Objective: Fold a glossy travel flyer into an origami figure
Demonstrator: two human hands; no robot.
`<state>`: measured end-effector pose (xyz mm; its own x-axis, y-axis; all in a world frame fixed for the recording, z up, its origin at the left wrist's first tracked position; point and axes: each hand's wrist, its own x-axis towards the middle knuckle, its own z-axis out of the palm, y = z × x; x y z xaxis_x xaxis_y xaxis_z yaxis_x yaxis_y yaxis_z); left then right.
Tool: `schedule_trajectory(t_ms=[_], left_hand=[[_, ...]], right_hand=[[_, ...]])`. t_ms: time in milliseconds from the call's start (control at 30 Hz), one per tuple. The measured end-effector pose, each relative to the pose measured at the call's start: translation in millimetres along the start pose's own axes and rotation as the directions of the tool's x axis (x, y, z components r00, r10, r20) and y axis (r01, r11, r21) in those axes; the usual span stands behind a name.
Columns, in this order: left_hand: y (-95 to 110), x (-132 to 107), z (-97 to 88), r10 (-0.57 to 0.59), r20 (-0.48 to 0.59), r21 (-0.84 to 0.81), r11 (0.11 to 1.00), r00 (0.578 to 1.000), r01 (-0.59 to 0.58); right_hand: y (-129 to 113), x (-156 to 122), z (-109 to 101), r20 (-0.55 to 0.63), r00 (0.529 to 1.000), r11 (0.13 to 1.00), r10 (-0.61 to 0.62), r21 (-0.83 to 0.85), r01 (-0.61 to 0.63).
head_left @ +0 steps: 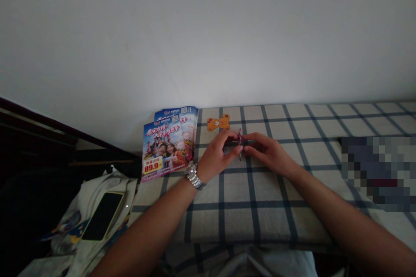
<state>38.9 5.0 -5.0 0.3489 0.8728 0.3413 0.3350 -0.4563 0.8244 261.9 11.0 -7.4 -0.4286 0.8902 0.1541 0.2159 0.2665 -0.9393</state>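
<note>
On a dial centred on our thin patterned piece [240, 143], the leaflets [165, 149] lie at nine o'clock on the checked cloth [237, 218]. Our left hand [217, 153] pinches the piece from the nine o'clock side; our right hand [268, 151] pinches it from three, so it sits between our fingertips over the cloth. Uneven pressure from the two hands could twist or crease it, and a slack pinch could drop it. Its long axis runs twelve to six; which end leads, we cannot tell.
</note>
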Motion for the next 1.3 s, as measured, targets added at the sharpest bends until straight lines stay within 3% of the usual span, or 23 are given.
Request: schedule_trajectory(t_ms=[200, 400, 533, 867, 1300], left_hand=[[-0.3, 0.6, 1.5, 0.011, 0.004, -0.043, 0.999, 1.000, -0.011], [0.3, 0.3, 2.9, -0.015, -0.011, -0.055, 0.998, 1.000, 0.015], [1.0, 0.4, 2.1, -0.027, -0.016, -0.034, 0.999, 0.999, 0.027], [2.3, 0.6, 1.0, -0.030, -0.010, 0.029, 0.999, 1.000, 0.030], [0.3, 1.1, 1.1, -0.015, 0.007, -0.007, 1.000, 1.000, 0.015]], right_hand=[[0.6, 0.6, 1.5, 0.022, 0.999, 0.998, 0.030, 0.061, -0.031], [-5.4, 2.2, -1.9, 0.050, 0.993, 0.992, -0.109, -0.065, 0.112], [-4.5, 1.6, -2.1, 0.050, 0.991, 0.990, -0.128, -0.060, 0.131], [-2.3, -1.1, 4.0, 0.047, 0.998, 0.998, 0.030, 0.053, -0.033], [-2.3, -1.4, 4.1, 0.043, 0.996, 0.987, 0.077, 0.141, -0.082]])
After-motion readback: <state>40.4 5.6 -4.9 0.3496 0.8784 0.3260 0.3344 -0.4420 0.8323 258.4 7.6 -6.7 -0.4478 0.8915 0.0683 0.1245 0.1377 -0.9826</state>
